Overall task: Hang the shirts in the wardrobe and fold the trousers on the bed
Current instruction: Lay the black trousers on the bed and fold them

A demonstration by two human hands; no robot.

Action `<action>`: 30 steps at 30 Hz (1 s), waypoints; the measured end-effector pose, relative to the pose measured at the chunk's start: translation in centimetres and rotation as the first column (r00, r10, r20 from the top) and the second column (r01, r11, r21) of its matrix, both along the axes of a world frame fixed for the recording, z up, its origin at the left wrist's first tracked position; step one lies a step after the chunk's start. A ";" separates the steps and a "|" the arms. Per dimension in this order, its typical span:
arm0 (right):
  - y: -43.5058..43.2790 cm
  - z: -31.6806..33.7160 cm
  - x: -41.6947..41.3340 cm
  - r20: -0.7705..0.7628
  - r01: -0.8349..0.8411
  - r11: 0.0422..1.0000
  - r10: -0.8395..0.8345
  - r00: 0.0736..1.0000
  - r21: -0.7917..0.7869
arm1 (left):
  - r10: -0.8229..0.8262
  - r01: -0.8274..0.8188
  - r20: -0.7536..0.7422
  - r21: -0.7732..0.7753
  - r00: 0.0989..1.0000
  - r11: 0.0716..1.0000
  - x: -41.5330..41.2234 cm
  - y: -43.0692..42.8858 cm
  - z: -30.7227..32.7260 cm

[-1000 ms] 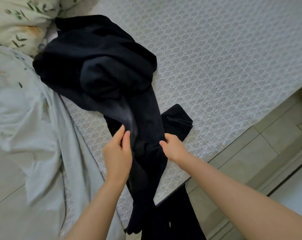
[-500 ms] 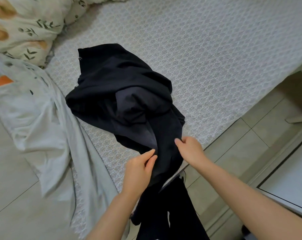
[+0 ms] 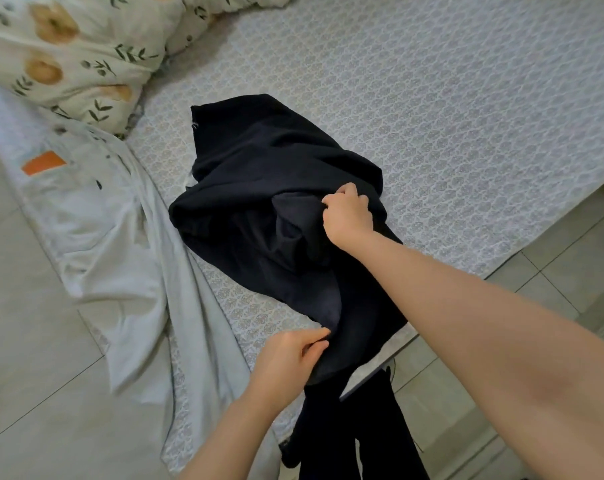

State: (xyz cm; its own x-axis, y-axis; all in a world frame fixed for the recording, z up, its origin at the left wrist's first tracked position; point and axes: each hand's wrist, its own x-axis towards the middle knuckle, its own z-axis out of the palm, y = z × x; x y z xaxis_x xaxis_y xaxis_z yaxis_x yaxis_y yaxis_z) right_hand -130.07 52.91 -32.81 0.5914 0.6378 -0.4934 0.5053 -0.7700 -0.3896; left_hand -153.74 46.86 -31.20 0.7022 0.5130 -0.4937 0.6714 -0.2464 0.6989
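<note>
At the near corner of the bed [image 3: 449, 116], the right hand [image 3: 347, 216] bunches a fold of the black trousers [image 3: 259, 188] in curled fingers. The left hand [image 3: 290, 358] pinches a lower edge between thumb and fingertips. From the left-hand grip the garment's bulk lies toward 12 o'clock, a rumpled mound on the mattress. Its legs spill past the bed edge toward 6 o'clock, so the long axis runs roughly 11 to 5. The left hand is nearer the dangling legs – likely the part to haul up and straighten before folding. The fabric looks soft, matte and limp against the lattice-patterned cover. A floral pillow [image 3: 68, 53] sits at 10 o'clock, and a pale cloth [image 3: 103, 237] with an orange tag [image 3: 44, 162] trails onto the tiled floor [image 3: 33, 393].
</note>
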 end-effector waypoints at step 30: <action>-22.8 15.5 0.0 -0.596 0.787 0.615 -0.612 0.519 0.053 | 0.864 -0.539 -0.141 -0.825 0.484 0.168 13.1 5.8 9.8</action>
State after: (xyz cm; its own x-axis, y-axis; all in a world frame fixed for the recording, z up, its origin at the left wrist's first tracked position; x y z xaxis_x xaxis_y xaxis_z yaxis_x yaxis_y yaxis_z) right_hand -130.08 30.10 -17.34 0.6439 0.2752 -0.7139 -0.4735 -0.5897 -0.6543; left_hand -140.67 52.69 -21.35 0.4035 0.4577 -0.7922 -0.0236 0.8708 0.4911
